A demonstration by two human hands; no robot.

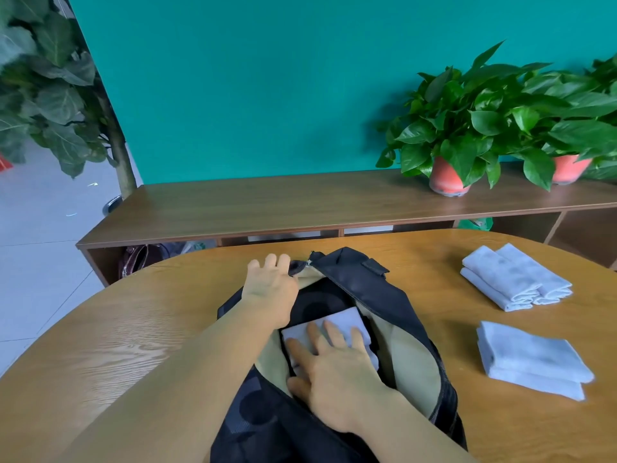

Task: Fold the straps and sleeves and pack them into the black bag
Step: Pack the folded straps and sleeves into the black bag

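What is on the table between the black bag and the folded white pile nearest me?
Nothing; the head view shows only bare wooden table between the black bag and that near folded pile.

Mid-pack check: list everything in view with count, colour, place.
black bag: one, black with tan lining, open, table centre
folded cloth: one, white, inside the bag
far cloth pile: one, white, table's right
near cloth pile: one, white, table's right
potted plants: two, green in orange pots, shelf's right
leafy tree: one, green, far left
table: one, light wood, foreground
shelf: one, dark wood, behind table
left hand: one, at bag's far rim by zipper
right hand: one, fingers flat on folded cloth
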